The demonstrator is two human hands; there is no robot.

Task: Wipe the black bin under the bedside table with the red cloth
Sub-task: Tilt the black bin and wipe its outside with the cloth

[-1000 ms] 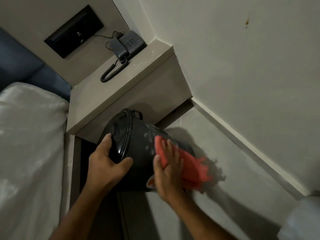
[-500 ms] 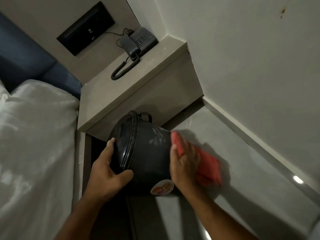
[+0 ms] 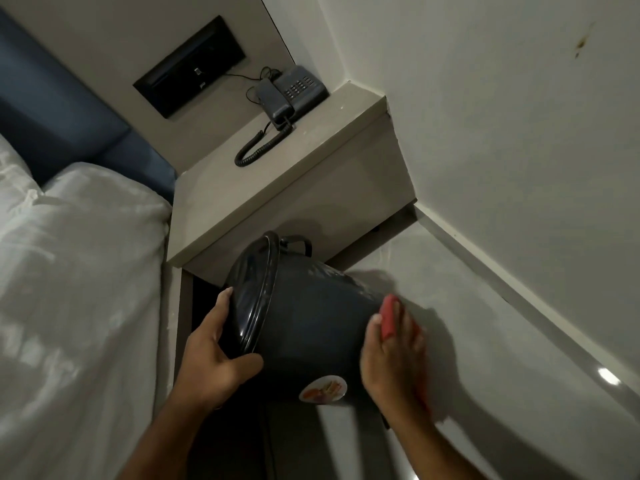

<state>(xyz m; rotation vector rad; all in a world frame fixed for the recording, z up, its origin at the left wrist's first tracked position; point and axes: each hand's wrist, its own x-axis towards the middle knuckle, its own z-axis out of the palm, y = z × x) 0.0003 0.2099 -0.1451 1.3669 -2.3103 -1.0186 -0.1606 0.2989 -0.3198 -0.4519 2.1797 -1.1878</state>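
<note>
Black bin (image 3: 311, 317) tilted – bedside table (image 3: 277, 188) above, phone (image 3: 294, 90)

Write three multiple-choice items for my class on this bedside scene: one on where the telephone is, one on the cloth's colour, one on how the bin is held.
1. Where is the telephone?
A. On the bedside table
B. On the bed
C. On the floor

2. What colour is the cloth?
A. Blue
B. White
C. Red

3. How is the black bin placed?
A. Upright on the floor
B. Tipped on its side, held at the rim
C. Upside down on the bed

Answers:
1 A, it sits at the tabletop's back corner.
2 C, red shows under the right hand.
3 B, the left hand grips the rim while the bin leans sideways.
</note>
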